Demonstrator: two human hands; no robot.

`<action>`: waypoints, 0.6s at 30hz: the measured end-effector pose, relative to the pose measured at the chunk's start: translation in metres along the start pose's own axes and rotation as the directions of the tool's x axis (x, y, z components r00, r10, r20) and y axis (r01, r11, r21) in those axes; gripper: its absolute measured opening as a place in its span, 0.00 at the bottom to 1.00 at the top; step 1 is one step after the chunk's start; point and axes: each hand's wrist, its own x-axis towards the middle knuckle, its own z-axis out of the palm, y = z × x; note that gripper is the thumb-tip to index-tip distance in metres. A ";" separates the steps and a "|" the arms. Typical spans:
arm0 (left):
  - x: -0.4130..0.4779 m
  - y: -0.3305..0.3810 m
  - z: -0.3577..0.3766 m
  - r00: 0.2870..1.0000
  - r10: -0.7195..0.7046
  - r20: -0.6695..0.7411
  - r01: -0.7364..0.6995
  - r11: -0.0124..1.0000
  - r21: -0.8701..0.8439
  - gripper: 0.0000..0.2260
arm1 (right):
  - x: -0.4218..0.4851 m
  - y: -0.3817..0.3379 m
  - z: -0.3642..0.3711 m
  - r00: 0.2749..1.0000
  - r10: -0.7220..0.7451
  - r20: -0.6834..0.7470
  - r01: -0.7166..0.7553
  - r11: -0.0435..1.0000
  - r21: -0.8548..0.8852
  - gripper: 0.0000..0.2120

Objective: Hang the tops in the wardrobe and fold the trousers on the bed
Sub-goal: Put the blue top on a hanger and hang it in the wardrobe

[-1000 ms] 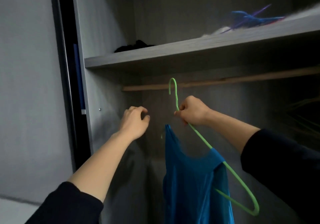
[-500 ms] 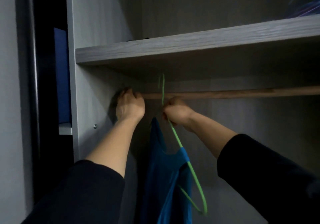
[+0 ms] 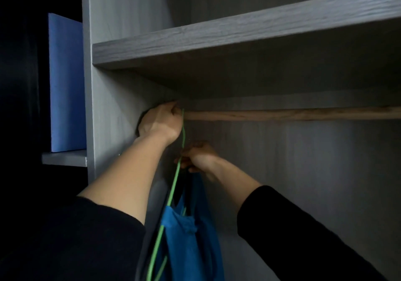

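Observation:
A blue sleeveless top (image 3: 191,239) hangs on a thin green hanger (image 3: 173,193) inside the wardrobe. The hanger's hook reaches up to the left end of the wooden rail (image 3: 282,114). My left hand (image 3: 160,123) grips that left end of the rail, right beside the hook. Just below the rail, my right hand (image 3: 198,157) holds the hanger at its neck, fingers curled round the wire. The lower part of the top runs out of view at the bottom.
A grey shelf (image 3: 238,35) runs above the rail. The wardrobe's left side panel (image 3: 108,111) stands close beside my left hand. A blue flat thing (image 3: 66,83) stands upright on a small shelf in the dark compartment to the left.
The hanger rose and its hook went onto the rail's left end. My left hand closed round the rail. My right hand dropped lower along the hanger. The camera moved closer.

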 end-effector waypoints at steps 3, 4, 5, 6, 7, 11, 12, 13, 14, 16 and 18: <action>0.001 -0.005 0.004 0.999 0.025 0.026 -0.027 0.998 0.055 0.17 | 0.008 0.003 0.010 0.999 -0.036 0.006 0.036 0.999 0.013 0.09; 0.001 -0.006 0.004 0.999 0.027 0.029 -0.029 0.997 0.067 0.17 | 0.010 0.004 0.013 0.998 -0.056 0.008 0.056 0.998 0.003 0.10; 0.000 -0.007 0.004 0.999 0.032 0.031 -0.034 0.997 0.074 0.17 | 0.010 0.005 0.014 0.997 -0.076 0.011 0.076 0.997 -0.015 0.11; -0.001 -0.008 0.004 0.999 0.039 0.034 -0.041 0.996 0.078 0.17 | 0.010 0.005 0.015 0.995 -0.093 0.017 0.094 0.995 -0.042 0.11; -0.001 -0.009 0.003 0.998 0.047 0.036 -0.049 0.996 0.078 0.17 | 0.008 0.006 0.014 0.994 -0.104 0.033 0.107 0.990 -0.093 0.10; -0.002 -0.008 0.007 0.995 0.062 0.078 -0.067 0.995 0.070 0.18 | -0.008 0.010 -0.010 0.990 -0.109 0.094 0.132 0.948 -0.290 0.12; -0.006 -0.006 0.010 0.995 0.062 0.074 -0.065 0.997 0.044 0.19 | -0.015 0.010 -0.022 0.986 -0.141 0.088 0.163 0.924 -0.346 0.12; -0.011 -0.003 0.014 0.997 0.058 0.051 -0.058 0.998 0.008 0.20 | -0.022 0.010 -0.035 0.981 -0.176 0.078 0.192 0.891 -0.411 0.12; -0.018 0.002 0.017 0.998 0.055 0.006 -0.055 0.998 -0.024 0.20 | -0.030 0.010 -0.050 0.977 -0.201 0.064 0.207 0.853 -0.480 0.11; -0.035 0.016 0.025 0.989 0.098 -0.114 -0.103 0.994 -0.045 0.20 | -0.046 0.009 -0.084 0.966 -0.259 0.023 0.222 0.775 -0.592 0.10; -0.049 0.039 0.033 0.955 0.226 -0.192 -0.237 0.971 -0.040 0.20 | -0.062 0.008 -0.119 0.941 -0.336 -0.036 0.226 0.705 -0.672 0.08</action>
